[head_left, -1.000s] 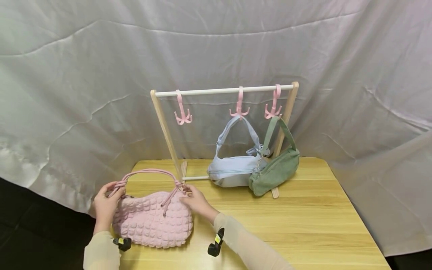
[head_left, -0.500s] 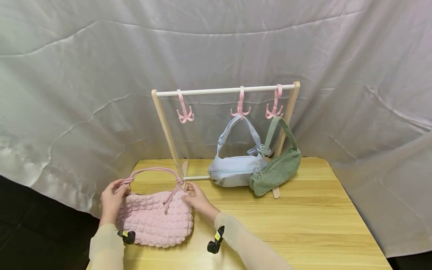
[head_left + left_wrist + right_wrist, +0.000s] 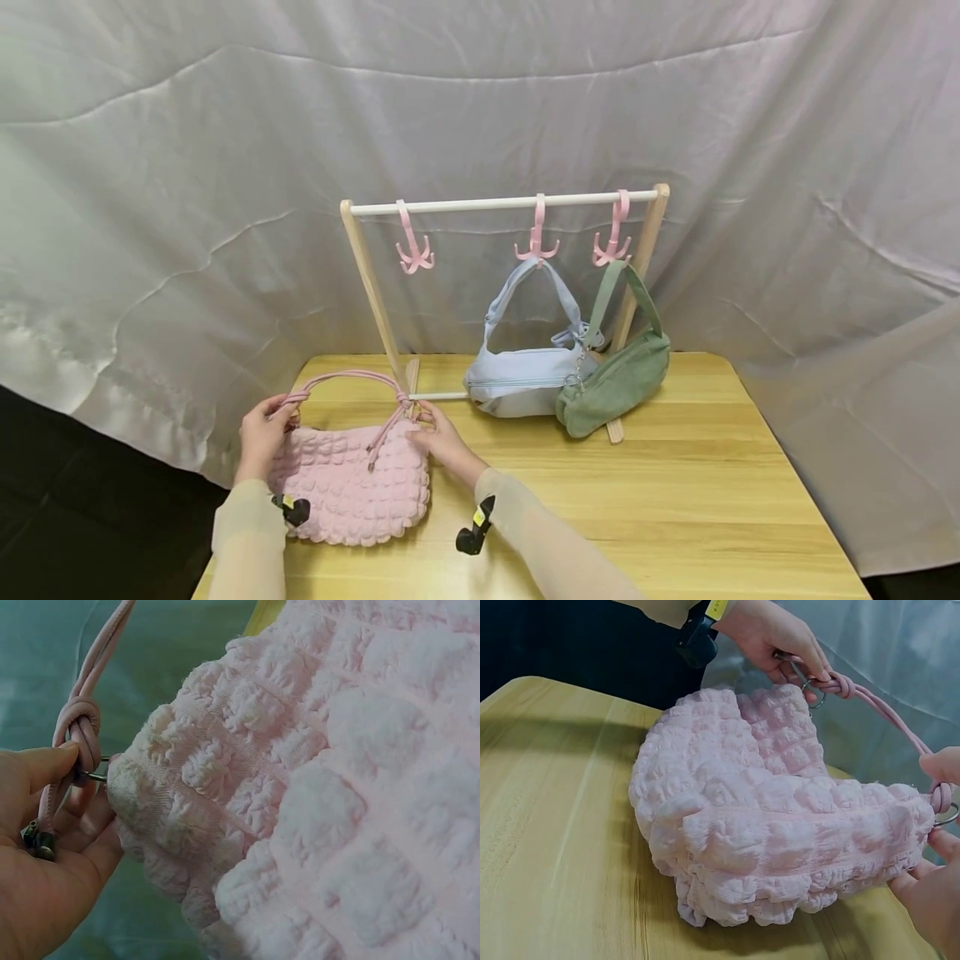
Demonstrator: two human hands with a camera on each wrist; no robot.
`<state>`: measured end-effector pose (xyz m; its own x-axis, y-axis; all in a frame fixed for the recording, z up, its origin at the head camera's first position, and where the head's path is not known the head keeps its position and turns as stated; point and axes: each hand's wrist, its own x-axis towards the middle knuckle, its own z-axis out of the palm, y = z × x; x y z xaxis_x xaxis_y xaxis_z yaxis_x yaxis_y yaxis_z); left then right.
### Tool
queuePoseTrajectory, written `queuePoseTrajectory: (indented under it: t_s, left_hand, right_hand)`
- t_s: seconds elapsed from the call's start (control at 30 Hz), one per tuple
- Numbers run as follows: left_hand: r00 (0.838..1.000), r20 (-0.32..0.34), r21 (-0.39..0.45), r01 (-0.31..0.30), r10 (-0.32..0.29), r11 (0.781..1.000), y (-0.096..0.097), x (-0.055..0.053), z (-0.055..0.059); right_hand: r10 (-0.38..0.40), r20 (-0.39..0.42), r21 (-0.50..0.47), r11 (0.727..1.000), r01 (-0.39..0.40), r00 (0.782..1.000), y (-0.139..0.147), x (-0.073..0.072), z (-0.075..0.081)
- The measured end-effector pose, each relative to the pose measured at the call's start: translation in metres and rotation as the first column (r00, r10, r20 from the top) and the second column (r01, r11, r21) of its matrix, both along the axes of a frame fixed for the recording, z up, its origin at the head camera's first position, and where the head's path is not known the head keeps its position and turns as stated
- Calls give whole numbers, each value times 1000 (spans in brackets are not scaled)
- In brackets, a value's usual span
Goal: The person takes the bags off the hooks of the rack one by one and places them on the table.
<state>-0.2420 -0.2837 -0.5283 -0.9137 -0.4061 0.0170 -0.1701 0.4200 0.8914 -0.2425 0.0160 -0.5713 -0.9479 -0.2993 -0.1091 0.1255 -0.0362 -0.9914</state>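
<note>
A pink puffy quilted handbag [image 3: 352, 487] stands at the left of the table, its corded strap [image 3: 348, 374] arching above it. My left hand [image 3: 262, 433] pinches the knotted strap end at the bag's left top corner; the knot [image 3: 79, 724] and a metal ring show close up in the left wrist view. At the opposite corner my right hand [image 3: 444, 443] grips the bag by its other strap end, thumb at the knot [image 3: 940, 796] and fingers beneath the corner. The bag's underside is hidden in the head view.
Behind stands a wooden rack with a white rail [image 3: 480, 204]. Three pink hooks hang from it; the left hook [image 3: 415, 250] bears no bag. A light blue bag [image 3: 517, 379] hangs from the middle hook, a green bag [image 3: 618, 383] from the right one, overlapping it.
My left hand has shifted to the right and slightly away from me, bringing the handbag's left end with it. The right hand has moved only slightly.
</note>
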Motion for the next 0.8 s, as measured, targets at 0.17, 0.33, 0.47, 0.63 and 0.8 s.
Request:
queuePoseTrajectory:
  t_s: [0.17, 0.33, 0.47, 0.63, 0.8]
  left_hand:
    - [999, 27, 56, 15, -16, 998, 3, -2, 3]
    - [999, 38, 87, 29, -32, 996, 5, -6, 3]
    - [999, 50, 36, 12, -13, 999, 6, -9, 0]
    - [999, 46, 61, -7, 4, 998, 6, -11, -4]
    - [998, 67, 151, -12, 2, 988, 6, -12, -6]
  right_hand:
    - [-1, 17, -29, 1000, 1, 1000, 0, -2, -2]
    - [-7, 38, -37, 999, 8, 999, 0, -5, -6]
    - [-6, 48, -37, 999, 8, 999, 0, -8, -9]
    - [6, 58, -49, 999, -3, 998, 0, -7, -11]
    - [20, 60, -54, 998, -17, 998, 0, -7, -11]
